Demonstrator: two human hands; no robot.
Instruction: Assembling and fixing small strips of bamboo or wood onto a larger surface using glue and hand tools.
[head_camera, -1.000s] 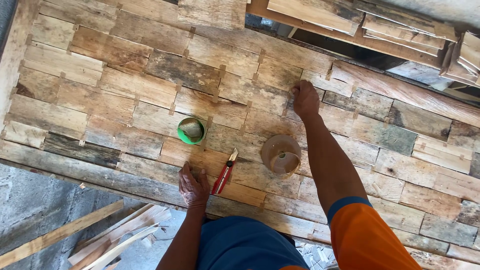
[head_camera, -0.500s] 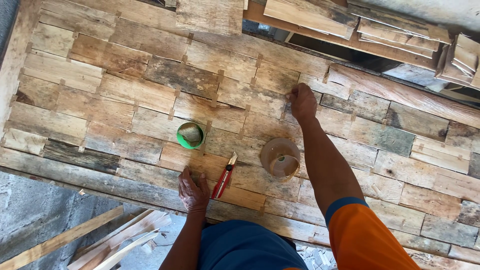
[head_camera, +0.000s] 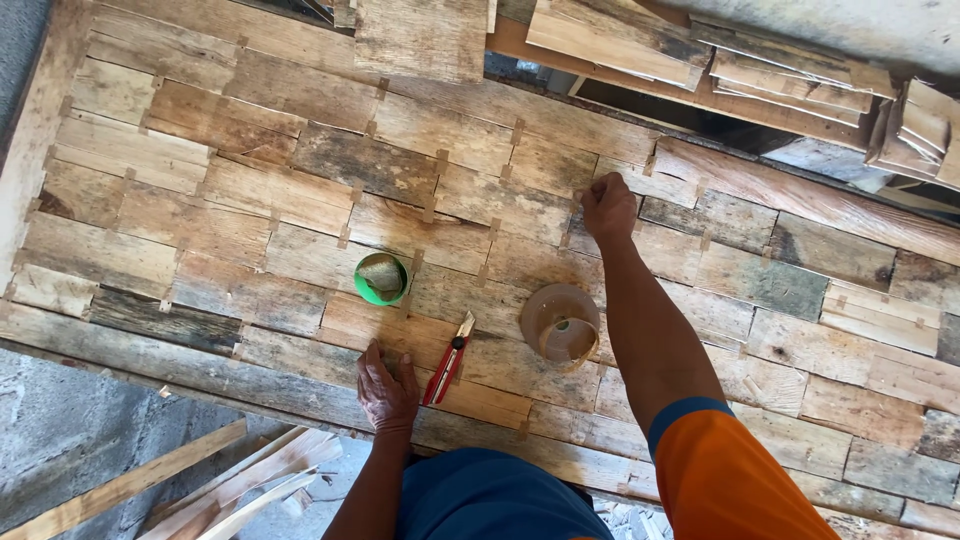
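Head view looks down on a patchwork panel of weathered wooden planks (head_camera: 250, 190) filling most of the frame, with grey concrete floor (head_camera: 70, 430) at lower left and stacked boards (head_camera: 800, 70) at upper right. Left hand (head_camera: 388, 388) lies flat, fingers spread, beside a red utility knife (head_camera: 449, 358). Right hand (head_camera: 608, 207) presses closed at centre. A green cup (head_camera: 380, 278) holds something brownish; a tan tape roll (head_camera: 560, 325) sits nearby.
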